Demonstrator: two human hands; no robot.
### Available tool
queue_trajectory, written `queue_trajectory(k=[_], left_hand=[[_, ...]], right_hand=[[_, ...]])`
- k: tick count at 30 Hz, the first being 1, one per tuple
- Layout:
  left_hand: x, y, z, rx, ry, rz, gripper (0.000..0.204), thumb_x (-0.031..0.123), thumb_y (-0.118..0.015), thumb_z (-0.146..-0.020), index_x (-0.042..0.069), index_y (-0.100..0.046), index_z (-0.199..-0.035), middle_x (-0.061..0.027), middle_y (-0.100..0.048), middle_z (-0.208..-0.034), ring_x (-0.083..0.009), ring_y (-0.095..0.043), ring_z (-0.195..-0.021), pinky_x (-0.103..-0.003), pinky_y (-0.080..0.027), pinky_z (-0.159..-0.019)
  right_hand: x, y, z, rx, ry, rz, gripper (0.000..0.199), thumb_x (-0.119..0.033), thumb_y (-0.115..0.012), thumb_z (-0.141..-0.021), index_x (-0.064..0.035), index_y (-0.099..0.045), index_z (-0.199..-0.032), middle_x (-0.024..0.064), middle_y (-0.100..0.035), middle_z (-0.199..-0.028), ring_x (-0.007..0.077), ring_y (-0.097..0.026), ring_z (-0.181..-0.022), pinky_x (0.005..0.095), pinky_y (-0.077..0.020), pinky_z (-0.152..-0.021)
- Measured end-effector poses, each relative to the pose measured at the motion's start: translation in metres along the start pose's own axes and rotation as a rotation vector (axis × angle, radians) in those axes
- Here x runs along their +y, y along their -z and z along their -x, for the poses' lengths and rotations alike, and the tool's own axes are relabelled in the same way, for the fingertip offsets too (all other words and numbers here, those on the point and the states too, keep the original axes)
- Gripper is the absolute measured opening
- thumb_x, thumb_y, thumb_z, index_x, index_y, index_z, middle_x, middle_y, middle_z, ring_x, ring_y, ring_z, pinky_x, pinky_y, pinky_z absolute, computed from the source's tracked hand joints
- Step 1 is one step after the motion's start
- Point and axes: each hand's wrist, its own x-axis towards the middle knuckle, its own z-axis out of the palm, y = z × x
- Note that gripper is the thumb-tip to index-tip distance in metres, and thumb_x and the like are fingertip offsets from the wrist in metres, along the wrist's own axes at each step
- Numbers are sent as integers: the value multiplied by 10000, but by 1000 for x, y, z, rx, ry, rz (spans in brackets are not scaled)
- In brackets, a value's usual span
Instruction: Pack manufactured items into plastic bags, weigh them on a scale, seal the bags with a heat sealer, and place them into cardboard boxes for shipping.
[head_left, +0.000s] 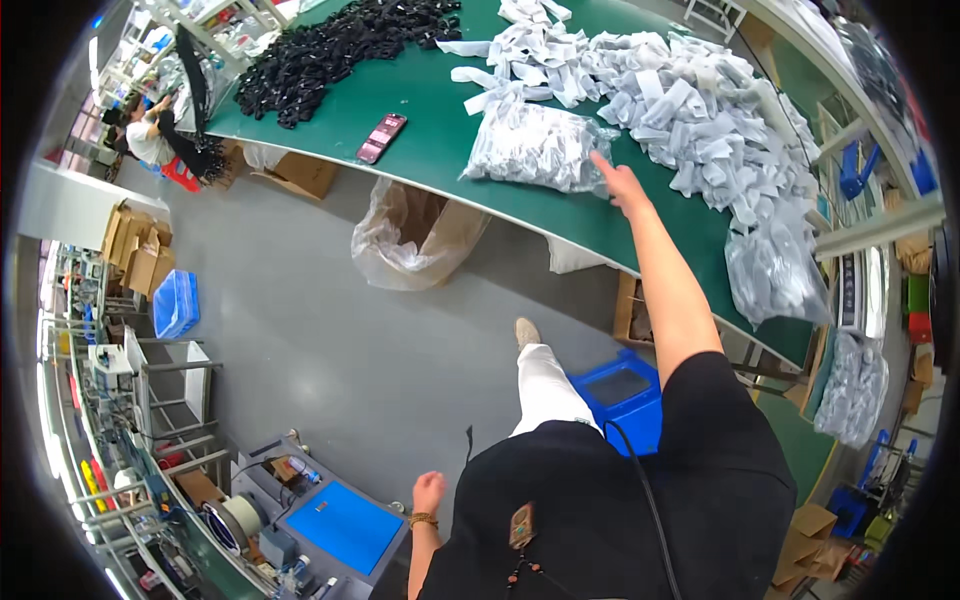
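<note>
The clear plastic bag [540, 148] full of small pale packets lies flat on the green worktop [440, 140], close to its near edge. The right hand [625, 187] is at the bag's right end, index finger stretched out over it; whether it pinches the film or only touches it, I cannot tell. To handle such a bag well, a full grip on gathered film should serve better than a fingertip, since thin plastic may slip or tear and loose contents may shift. The left hand [428, 492] hangs low by the body, fingers curled, nothing visible in it; bringing it under the other end would probably spread the weight. Just beyond and to the right, the heap of loose pale packets [690, 110] sits close, so a straight lift seems safer than a sideways drag. Farther left lie a phone [382, 138] and a black pile [340, 50].
</note>
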Motion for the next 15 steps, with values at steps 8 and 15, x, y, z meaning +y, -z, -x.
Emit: queue_trajectory(k=[8, 15], left_hand=[[39, -18, 5, -3, 159, 130, 343, 238, -642, -845, -4, -572, -1078, -48, -644, -846, -119, -615, -739, -269, -496, -634], [-13, -57, 10, 30, 165, 169, 246, 159, -604, -863, -8, -571, -1041, -54, -629, -819, -128, -595, -682, -266, -483, -575]], right_hand=[[14, -26, -39, -385, -84, -62, 548, -524, -616, -821, -20, -577, -1033, 2, -551, -773, 128, -474, -603, 290, -318, -465], [-86, -34, 60, -320, 181, -475, 232, -259, -563, -917, -43, -613, -986, -22, -562, -772, 87, -513, -647, 252, -408, -566]])
